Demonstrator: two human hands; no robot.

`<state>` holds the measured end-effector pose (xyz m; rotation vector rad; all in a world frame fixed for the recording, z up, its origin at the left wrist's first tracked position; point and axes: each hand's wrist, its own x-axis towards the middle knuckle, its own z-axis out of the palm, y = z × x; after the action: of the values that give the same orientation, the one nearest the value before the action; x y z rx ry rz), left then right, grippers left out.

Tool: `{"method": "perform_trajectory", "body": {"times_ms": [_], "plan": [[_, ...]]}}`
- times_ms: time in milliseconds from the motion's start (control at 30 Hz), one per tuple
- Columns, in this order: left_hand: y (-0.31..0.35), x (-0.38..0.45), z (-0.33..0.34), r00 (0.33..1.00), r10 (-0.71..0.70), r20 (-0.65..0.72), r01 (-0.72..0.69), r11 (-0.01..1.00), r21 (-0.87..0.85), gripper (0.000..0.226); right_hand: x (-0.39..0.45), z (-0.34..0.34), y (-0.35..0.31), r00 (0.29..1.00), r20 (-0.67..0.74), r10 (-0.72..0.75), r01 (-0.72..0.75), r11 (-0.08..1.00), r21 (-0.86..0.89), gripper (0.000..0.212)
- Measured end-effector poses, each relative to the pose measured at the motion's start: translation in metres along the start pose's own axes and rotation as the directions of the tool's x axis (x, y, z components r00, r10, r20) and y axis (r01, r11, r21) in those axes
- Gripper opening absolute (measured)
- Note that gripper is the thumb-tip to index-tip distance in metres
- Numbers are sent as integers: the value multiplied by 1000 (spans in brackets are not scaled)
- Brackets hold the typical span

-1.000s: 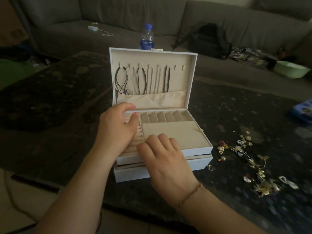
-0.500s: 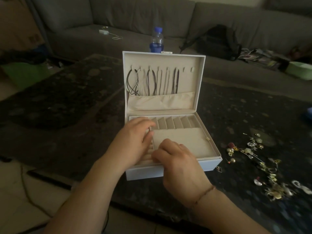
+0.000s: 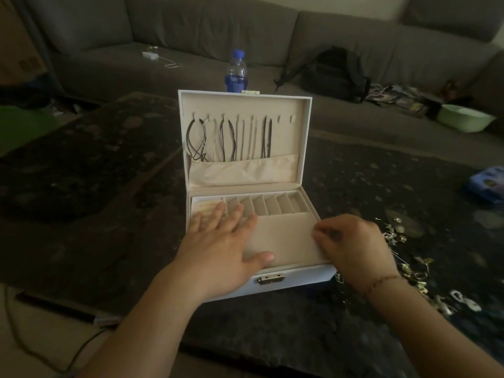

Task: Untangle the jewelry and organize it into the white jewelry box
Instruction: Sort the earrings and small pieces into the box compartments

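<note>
The white jewelry box [image 3: 294,279] stood open on the dark stone table [image 3: 81,214], its lid [image 3: 244,105] upright. The left hand [image 3: 218,241] lay flat on the top tray [image 3: 283,236], fingers straight and spread over the ring rolls [image 3: 207,207] and the nearest divider slots [image 3: 272,204], thumb resting near the tray's front edge. The right hand [image 3: 354,241] sat at the tray's right edge with its fingers curled inward — whether they pinched the edge or a small item could not be told.

Beyond the left hand's fingertips, necklaces [image 3: 231,137] hung from hooks inside the lid, their lower ends tucked into the fabric pocket [image 3: 242,170]. Just below the left thumb, the brass latch [image 3: 271,279] sat on the box's front wall. To the right of the right hand, a loose pile of tangled jewelry [image 3: 409,257] lay on the table — gold and silver pieces, individual types blurred.

Behind the lid stood a blue-capped water bottle [image 3: 236,72]. On the grey sofa [image 3: 191,36] beyond lay a black backpack [image 3: 338,75].
</note>
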<state>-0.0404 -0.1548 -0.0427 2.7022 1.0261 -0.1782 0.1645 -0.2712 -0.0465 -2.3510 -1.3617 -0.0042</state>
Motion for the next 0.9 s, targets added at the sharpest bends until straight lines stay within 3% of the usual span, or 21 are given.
{"method": "perform_trajectory", "body": {"times_ms": [167, 267, 367, 433, 500, 533, 600, 667, 767, 900], "plan": [[1, -1, 2, 983, 15, -180, -25, 998, -53, 74, 5, -4, -13, 1000, 7, 30, -29, 990, -138, 12], [6, -7, 2, 937, 25, -350, -95, 979, -183, 86, 5, -16, -29, 996, -69, 54, -64, 986, -151, 13], [19, -11, -4, 888, 1, -459, -225, 873, -433, 106, 10, -46, -55, 989, -131, 64, -37, 980, 197, 16], [25, -12, -7, 818, -23, -575, -349, 775, -527, 112, 8, -61, -82, 990, -134, 36, 43, 838, 545, 6], [23, -13, -9, 668, -85, -740, -472, 719, -509, 106, -2, -63, -108, 998, -22, -63, 56, 611, 790, 27], [17, -14, -8, 561, -114, -820, -528, 714, -460, 97, -8, -56, -115, 989, 35, -141, 50, 560, 827, 40], [2, -19, -8, 333, -147, -931, -550, 772, -318, 74, -24, -32, -122, 957, 107, -269, 79, 599, 797, 50], [-15, -30, -6, 201, -135, -970, -437, 874, -212, 57, -41, -6, -118, 905, 149, -398, 215, 732, 647, 55], [-34, -49, 4, 173, -102, -980, -210, 968, -138, 30, -59, 19, -103, 843, 177, -507, 443, 843, 306, 57], [-47, -68, 16, 219, -78, -973, -29, 996, -87, 17, -66, 30, -72, 834, 165, -526, 540, 841, -46, 51]]}}
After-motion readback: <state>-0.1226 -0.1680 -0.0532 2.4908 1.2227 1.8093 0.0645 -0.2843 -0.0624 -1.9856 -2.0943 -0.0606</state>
